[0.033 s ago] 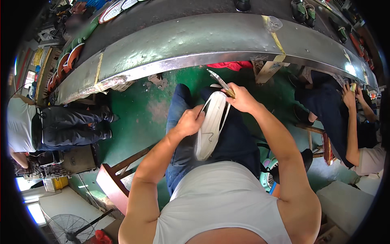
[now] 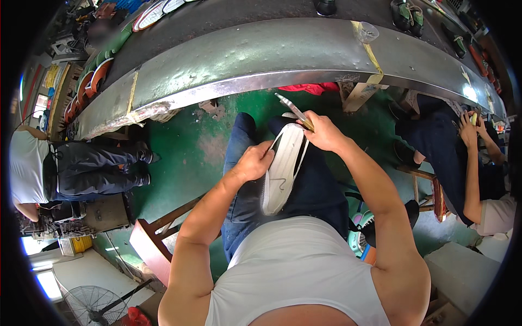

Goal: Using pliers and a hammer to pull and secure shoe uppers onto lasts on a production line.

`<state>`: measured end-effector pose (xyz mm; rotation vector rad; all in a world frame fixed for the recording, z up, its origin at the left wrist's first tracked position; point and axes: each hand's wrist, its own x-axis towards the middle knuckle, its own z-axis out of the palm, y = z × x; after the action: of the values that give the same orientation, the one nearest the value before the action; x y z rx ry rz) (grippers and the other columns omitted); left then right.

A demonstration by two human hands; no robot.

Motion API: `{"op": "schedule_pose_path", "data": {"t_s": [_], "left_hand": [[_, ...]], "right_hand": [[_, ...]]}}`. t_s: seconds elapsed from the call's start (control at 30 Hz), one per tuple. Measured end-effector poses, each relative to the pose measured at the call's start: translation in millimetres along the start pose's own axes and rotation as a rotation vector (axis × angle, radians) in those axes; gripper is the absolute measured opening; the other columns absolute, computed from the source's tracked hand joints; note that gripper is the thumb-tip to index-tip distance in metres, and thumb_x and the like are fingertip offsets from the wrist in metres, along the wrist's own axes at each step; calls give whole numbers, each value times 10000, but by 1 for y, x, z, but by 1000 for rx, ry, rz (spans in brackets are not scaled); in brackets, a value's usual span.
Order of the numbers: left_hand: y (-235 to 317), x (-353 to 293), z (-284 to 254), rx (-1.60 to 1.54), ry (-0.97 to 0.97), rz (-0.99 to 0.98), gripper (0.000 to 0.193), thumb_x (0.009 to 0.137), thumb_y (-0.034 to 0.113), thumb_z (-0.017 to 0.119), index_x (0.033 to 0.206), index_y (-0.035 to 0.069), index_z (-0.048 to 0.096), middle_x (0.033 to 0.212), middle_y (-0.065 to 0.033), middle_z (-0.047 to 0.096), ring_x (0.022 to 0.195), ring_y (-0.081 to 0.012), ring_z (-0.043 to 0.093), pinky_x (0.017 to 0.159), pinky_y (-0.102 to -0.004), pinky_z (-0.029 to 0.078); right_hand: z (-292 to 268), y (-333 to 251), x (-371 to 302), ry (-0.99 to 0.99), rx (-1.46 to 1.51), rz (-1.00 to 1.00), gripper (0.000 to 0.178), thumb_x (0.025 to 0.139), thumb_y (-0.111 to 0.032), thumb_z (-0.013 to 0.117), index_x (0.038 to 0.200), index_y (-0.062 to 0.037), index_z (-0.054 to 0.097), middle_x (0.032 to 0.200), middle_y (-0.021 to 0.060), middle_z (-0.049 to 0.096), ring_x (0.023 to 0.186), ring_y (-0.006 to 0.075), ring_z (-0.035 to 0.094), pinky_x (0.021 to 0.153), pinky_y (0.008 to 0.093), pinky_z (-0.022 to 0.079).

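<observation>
A shoe (image 2: 280, 185) with a pale, bottom-up sole lies lengthwise over my lap, a dark curved mark near its lower end. A thin white strip (image 2: 300, 156) runs along its right side, partly standing away from it. My left hand (image 2: 256, 162) is closed on the shoe's left edge, thumb near the rim. At the shoe's far end, my right hand (image 2: 324, 133) is closed round a hand tool (image 2: 294, 111) with a long silver metal end and a brass-coloured handle. The tool's exact kind is unclear. My right fingertips are partly hidden behind it.
A metal-edged bench (image 2: 234, 60) curves across the front, bearing dark shoes (image 2: 406, 17) and a clear cup (image 2: 367, 32). Co-workers sit left (image 2: 98, 165) and right (image 2: 435, 155). A wooden stool (image 2: 149, 247) stands left, a fan (image 2: 92, 307) lower left. The floor (image 2: 182, 157) is green.
</observation>
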<state>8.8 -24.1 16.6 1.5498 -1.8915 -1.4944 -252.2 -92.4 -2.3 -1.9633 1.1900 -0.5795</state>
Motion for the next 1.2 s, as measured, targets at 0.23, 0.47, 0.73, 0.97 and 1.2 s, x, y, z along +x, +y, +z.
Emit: {"op": "schedule_pose_path", "data": {"t_s": [0.23, 0.47, 0.73, 0.97, 1.2], "left_hand": [[34, 64, 17, -162, 73, -157, 637, 951, 324, 666, 1477, 47, 437, 1344, -189, 584, 1224, -262, 563, 1019, -358, 455], [17, 55, 3, -625, 102, -3, 501, 993, 330, 635, 1408, 80, 505, 1175, -85, 637, 1050, -159, 602, 923, -313, 498], [13, -38, -29, -593, 280, 325, 502, 1058, 226, 520, 1520, 122, 353, 1266, -48, 583, 1144, -110, 522, 1010, -288, 427], [-5, -71, -44, -517, 357, 290, 478, 1035, 195, 559, 1488, 112, 428, 1298, -62, 590, 1174, -134, 530, 1036, -293, 420], [-43, -69, -55, -672, 308, 287, 442, 1026, 142, 565, 1454, 97, 464, 1290, -53, 596, 1179, -139, 531, 1034, -294, 428]], "right_hand": [[-3, -4, 11, 10, -170, -120, 306, 828, -66, 654, 1105, -3, 540, 937, 231, 671, 916, 438, 650, 773, 497, 521], [-8, -25, -16, 238, 78, 53, 289, 968, -263, 620, 1065, 4, 573, 843, 186, 684, 723, 364, 679, 698, 406, 541], [1, -104, -101, -266, 477, 104, 325, 1004, -236, 589, 1207, 18, 591, 852, 70, 700, 695, 117, 635, 679, 285, 516], [34, -130, -64, -433, 642, 159, 313, 1007, -236, 600, 1185, 21, 594, 875, 40, 650, 777, 111, 600, 690, 278, 502], [61, -136, -46, -433, 277, 221, 188, 1014, -140, 544, 1126, 9, 569, 802, 51, 631, 718, 118, 631, 651, 289, 528]]}}
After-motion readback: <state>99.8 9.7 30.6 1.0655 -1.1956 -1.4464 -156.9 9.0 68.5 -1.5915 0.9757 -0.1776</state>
